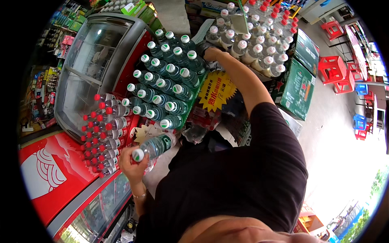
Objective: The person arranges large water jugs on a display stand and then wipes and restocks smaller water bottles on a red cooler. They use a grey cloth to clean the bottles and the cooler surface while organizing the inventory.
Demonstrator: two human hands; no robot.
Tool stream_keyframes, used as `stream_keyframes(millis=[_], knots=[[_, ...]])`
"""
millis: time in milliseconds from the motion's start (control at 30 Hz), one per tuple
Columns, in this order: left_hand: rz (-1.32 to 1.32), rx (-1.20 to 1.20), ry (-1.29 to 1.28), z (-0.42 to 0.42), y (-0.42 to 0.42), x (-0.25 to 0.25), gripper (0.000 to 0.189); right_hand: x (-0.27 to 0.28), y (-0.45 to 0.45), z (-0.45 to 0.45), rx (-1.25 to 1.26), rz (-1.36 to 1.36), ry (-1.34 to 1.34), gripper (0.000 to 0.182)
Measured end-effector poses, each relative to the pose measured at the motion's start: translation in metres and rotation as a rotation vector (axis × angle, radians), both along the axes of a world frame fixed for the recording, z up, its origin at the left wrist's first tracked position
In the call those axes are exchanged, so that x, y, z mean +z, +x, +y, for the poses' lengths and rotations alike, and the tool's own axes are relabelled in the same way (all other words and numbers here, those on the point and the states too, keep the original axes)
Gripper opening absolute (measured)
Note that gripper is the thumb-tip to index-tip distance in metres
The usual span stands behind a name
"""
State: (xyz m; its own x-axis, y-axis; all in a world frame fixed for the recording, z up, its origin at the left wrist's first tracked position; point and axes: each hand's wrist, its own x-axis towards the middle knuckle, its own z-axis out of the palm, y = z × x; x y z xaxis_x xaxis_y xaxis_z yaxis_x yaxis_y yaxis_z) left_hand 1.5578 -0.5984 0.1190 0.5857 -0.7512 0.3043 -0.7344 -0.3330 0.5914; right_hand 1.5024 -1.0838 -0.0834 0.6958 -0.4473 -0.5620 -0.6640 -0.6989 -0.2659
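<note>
My left hand grips a clear plastic water bottle near its white-and-green cap. The bottle is tilted, with its cap towards me. My right arm stretches forward, and my right hand is between two groups of bottles. Dark, crumpled material lies at its fingers, which are mostly hidden, so whether it holds this is unclear. To its left stand rows of green-tinted water bottles with white-and-green caps. On its right are clear bottles with white caps. A yellow starburst price sign bearing writing sits below my forearm.
A glass-topped chest freezer stands on the left. Red-capped bottles are stacked beside a red display cooler. Green beer cartons flank the white-capped bottles. Red plastic stools stand farther right.
</note>
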Motion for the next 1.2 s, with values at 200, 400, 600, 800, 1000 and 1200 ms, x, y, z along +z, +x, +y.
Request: stream_keyframes(millis=[200, 400, 600, 800, 1000, 1200], knots=[[0.072, 0.174, 0.066, 0.024, -0.012, -0.002, 0.035, -0.051, 0.023, 0.006, 0.143, 0.134, -0.051, 0.033], [0.054, 0.154, 0.077, 0.020, -0.012, -0.001, 0.038, -0.076, -0.012, 0.019, 0.401, -0.037, -0.322, 0.030], [0.023, 0.133, 0.058, 0.015, -0.011, 0.003, 0.038, -0.065, 0.017, -0.004, 0.791, 0.429, -0.258, 0.040], [0.068, 0.180, 0.106, 0.019, -0.016, 0.003, 0.039, -0.064, 0.029, 0.002, 0.534, 0.466, -0.161, 0.042], [0.079, 0.202, 0.139, 0.025, -0.019, 0.002, 0.035, -0.086, 0.035, -0.014, 0.509, 0.363, -0.032, 0.043], [0.106, 0.284, 0.086, 0.035, -0.021, 0.002, 0.037, -0.084, 0.024, -0.034, -0.434, 0.178, 0.767, 0.046]])
